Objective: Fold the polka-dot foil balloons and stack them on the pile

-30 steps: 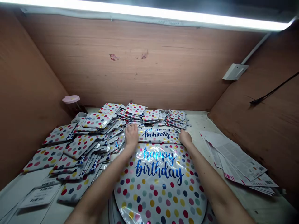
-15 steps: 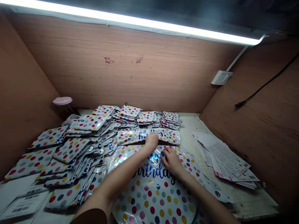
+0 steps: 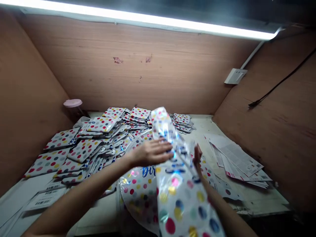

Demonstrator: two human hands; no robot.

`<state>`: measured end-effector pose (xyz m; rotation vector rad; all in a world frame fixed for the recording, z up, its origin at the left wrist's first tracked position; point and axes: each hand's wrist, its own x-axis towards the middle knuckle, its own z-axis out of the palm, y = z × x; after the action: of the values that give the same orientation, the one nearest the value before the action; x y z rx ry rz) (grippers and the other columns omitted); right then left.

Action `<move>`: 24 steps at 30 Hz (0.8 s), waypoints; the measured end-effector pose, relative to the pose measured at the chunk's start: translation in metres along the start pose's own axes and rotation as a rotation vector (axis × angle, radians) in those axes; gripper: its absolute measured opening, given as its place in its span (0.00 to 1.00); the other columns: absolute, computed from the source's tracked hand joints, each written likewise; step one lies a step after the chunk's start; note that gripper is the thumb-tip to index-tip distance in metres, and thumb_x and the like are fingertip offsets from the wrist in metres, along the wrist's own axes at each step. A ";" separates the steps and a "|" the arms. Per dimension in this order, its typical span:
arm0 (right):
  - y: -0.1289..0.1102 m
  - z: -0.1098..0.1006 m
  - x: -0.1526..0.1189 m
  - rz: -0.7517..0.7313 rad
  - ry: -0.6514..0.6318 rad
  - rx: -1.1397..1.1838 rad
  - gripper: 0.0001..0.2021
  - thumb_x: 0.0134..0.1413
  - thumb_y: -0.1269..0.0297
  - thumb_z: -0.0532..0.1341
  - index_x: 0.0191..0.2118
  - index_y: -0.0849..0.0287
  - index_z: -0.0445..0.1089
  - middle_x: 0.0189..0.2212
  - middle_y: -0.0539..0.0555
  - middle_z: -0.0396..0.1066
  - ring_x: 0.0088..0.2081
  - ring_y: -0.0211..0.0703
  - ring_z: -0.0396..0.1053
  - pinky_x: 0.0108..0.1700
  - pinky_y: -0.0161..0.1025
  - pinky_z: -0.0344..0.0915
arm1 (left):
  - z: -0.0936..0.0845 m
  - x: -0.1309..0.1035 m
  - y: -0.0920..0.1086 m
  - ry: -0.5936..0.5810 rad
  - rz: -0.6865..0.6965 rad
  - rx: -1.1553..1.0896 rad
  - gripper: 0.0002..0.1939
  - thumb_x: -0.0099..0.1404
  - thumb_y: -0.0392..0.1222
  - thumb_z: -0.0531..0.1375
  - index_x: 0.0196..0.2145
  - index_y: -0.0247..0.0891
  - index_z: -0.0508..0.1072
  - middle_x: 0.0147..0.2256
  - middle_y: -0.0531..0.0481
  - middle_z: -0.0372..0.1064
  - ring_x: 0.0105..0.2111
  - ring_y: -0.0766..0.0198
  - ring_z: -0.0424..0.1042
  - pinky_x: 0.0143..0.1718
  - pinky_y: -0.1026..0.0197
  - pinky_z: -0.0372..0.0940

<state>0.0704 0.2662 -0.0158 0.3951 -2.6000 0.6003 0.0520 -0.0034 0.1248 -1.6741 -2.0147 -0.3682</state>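
A flat polka-dot foil balloon (image 3: 176,194), folded lengthwise into a long strip, stands tilted up in front of me. My left hand (image 3: 150,152) lies against its left side, fingers stretched out flat. On the other side is my right hand (image 3: 197,158), held upright close to the strip's right edge; its visible fingers are straight, and the rest is blurred or covered. Beneath lies another polka-dot foil balloon (image 3: 139,187) spread flat, with part of its blue "Birthday" lettering showing.
Folded polka-dot packets (image 3: 85,149) are heaped at the left, with more stacks (image 3: 182,122) along the back. Printed cards (image 3: 239,161) lie fanned out at the right, barcode labels (image 3: 45,199) at the front left. A pink-lidded container (image 3: 73,103) stands in the back-left corner.
The top balloon, flat before with one edge folded, is now a long strip raised off the pile. My left hand has opened and come down and left; my right hand has moved right.
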 end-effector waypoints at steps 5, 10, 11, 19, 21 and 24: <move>-0.031 -0.008 -0.059 -0.591 -0.170 0.067 0.25 0.60 0.72 0.56 0.59 0.37 0.59 0.59 0.49 0.62 0.63 0.50 0.55 0.63 0.60 0.53 | 0.080 -0.076 0.045 -0.291 -0.097 -0.146 0.22 0.67 0.37 0.55 0.58 0.46 0.64 0.59 0.45 0.61 0.62 0.57 0.55 0.65 0.48 0.49; -0.049 -0.004 -0.066 -0.634 -0.380 0.239 0.24 0.63 0.73 0.52 0.63 0.53 0.57 0.59 0.56 0.63 0.62 0.47 0.58 0.59 0.49 0.63 | 0.104 -0.109 0.090 -0.117 -0.389 -0.121 0.17 0.68 0.34 0.53 0.53 0.38 0.70 0.48 0.42 0.72 0.51 0.57 0.69 0.57 0.49 0.61; -0.050 -0.003 -0.063 -0.581 -0.396 0.305 0.22 0.62 0.70 0.54 0.61 0.53 0.60 0.57 0.56 0.65 0.60 0.48 0.60 0.58 0.49 0.63 | 0.105 -0.111 0.095 -0.052 -0.476 -0.151 0.14 0.68 0.34 0.53 0.49 0.39 0.72 0.44 0.44 0.75 0.47 0.58 0.72 0.54 0.50 0.64; -0.060 0.026 0.003 0.250 -0.365 0.350 0.18 0.61 0.58 0.49 0.28 0.57 0.72 0.25 0.52 0.74 0.29 0.44 0.72 0.29 0.36 0.67 | 0.108 -0.079 0.091 0.170 -1.516 -0.337 0.13 0.68 0.40 0.49 0.48 0.38 0.67 0.29 0.50 0.75 0.30 0.59 0.74 0.32 0.59 0.66; -0.063 0.034 0.014 0.288 -0.339 0.265 0.19 0.62 0.56 0.50 0.24 0.56 0.69 0.20 0.52 0.71 0.25 0.44 0.70 0.27 0.37 0.64 | 0.108 -0.068 0.087 0.121 -1.610 -0.247 0.15 0.69 0.41 0.50 0.51 0.36 0.64 0.31 0.47 0.75 0.32 0.56 0.74 0.31 0.59 0.64; -0.072 0.038 0.016 0.319 -0.258 0.134 0.16 0.62 0.57 0.50 0.34 0.57 0.71 0.26 0.58 0.73 0.29 0.50 0.70 0.31 0.43 0.65 | 0.108 -0.057 0.083 -0.008 -1.679 -0.170 0.17 0.69 0.41 0.49 0.54 0.33 0.61 0.32 0.43 0.75 0.33 0.53 0.75 0.30 0.59 0.63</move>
<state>0.0697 0.1836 -0.0142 0.1007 -2.9058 0.8853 0.1188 0.0200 -0.0049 0.3806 -2.9191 -1.0132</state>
